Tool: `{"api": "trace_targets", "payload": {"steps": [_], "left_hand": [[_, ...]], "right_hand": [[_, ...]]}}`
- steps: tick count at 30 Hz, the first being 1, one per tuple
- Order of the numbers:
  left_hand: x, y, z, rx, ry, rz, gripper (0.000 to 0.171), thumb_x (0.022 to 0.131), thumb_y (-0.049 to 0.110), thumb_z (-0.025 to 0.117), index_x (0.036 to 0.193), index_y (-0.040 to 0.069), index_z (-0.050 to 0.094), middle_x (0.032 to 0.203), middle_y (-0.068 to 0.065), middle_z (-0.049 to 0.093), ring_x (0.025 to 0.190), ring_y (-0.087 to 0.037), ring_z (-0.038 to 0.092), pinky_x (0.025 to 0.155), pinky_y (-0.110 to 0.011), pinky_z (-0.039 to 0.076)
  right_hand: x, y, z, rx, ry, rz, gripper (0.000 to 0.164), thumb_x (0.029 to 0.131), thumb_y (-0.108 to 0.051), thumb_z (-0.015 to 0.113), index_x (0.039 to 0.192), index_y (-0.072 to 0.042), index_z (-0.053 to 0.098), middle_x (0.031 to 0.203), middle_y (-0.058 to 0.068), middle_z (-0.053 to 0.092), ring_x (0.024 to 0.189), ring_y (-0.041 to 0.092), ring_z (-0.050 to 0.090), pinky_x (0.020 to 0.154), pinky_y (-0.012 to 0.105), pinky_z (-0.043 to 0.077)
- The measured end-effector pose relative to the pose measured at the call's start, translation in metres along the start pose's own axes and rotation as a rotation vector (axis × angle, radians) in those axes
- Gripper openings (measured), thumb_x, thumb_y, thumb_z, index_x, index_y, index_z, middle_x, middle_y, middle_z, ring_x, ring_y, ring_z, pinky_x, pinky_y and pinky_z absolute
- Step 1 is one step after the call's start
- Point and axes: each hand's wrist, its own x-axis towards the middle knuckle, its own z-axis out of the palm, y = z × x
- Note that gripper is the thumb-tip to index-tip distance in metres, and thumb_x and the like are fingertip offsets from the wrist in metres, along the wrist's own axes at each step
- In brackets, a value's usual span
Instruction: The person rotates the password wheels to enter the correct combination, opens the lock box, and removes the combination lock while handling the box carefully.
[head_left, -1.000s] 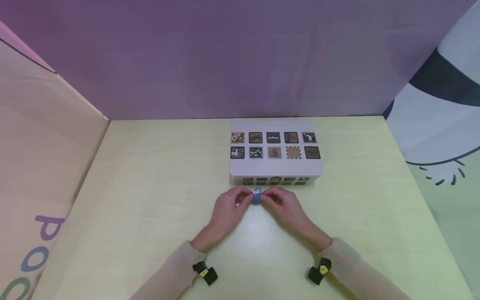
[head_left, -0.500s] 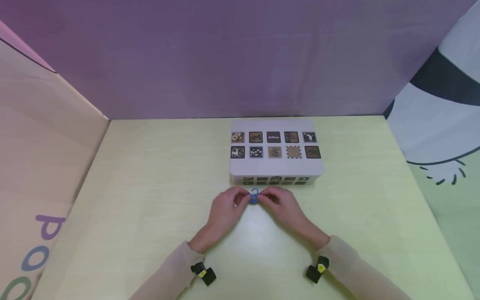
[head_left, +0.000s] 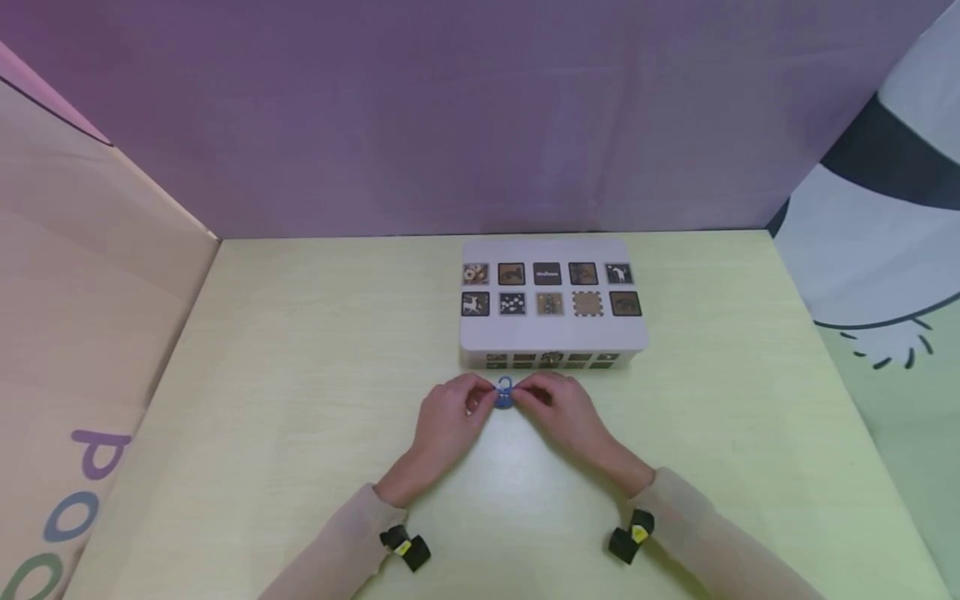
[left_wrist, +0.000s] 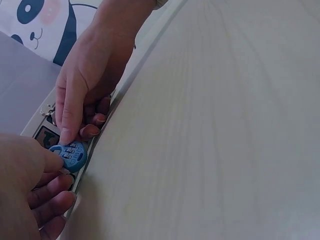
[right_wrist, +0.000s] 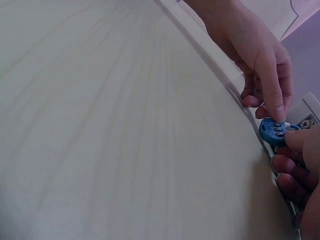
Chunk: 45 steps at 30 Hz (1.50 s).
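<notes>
A small blue combination padlock (head_left: 504, 399) is held between both hands, just in front of the box in the head view. My left hand (head_left: 450, 417) pinches its left side between thumb and forefinger, and my right hand (head_left: 564, 415) pinches the right side likewise. The padlock's shackle points toward the box and looks like a hook in the head view. Several number dials show on the round face of the padlock (left_wrist: 75, 157) in the left wrist view. From the right wrist, the padlock (right_wrist: 272, 132) appears between the two thumbs.
A white box (head_left: 553, 333) with rows of small square pictures on its lid stands right behind the hands. The pale wooden table (head_left: 315, 350) reaches back to a purple wall panel (head_left: 420, 125). Printed panels flank it left and right.
Both hands have shifted slightly to the left together with the padlock. Their pinch on it stays, and the shackle shows more as a hook now. The box has not moved.
</notes>
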Motion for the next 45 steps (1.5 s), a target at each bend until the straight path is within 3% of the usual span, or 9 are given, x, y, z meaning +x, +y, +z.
{"api": "trace_targets", "payload": {"steps": [28,36,45], "left_hand": [[0.0025,0.001,-0.0004,0.069,-0.005,-0.014,0.008,0.097,0.019,0.072,0.099,0.012,0.075,0.084,0.003,0.072,0.072,-0.008,0.061,0.065,-0.02,0.054],[0.0046,0.0009,0.0002,0.101,-0.005,-0.032,0.008,0.098,0.022,0.072,0.098,0.014,0.075,0.084,0.005,0.072,0.073,-0.008,0.06,0.076,-0.03,0.052],[0.0057,0.0015,-0.0006,0.11,-0.005,-0.026,0.008,0.098,0.021,0.072,0.097,0.014,0.075,0.083,0.004,0.073,0.072,-0.008,0.061,0.076,-0.03,0.052]], "right_hand": [[0.0026,-0.0031,0.0043,-0.075,0.015,0.036,0.008,0.096,-0.02,0.074,0.099,-0.013,0.077,0.088,-0.003,0.074,0.076,0.006,0.062,0.07,0.023,0.056],[0.0037,-0.0036,0.0055,-0.081,0.025,0.059,0.009,0.097,-0.021,0.074,0.097,-0.013,0.077,0.087,-0.003,0.074,0.074,0.006,0.061,0.068,0.022,0.055],[0.0047,-0.0057,0.0056,-0.082,0.034,0.07,0.008,0.096,-0.021,0.074,0.096,-0.013,0.077,0.082,-0.003,0.073,0.069,0.007,0.059,0.064,0.022,0.052]]}}
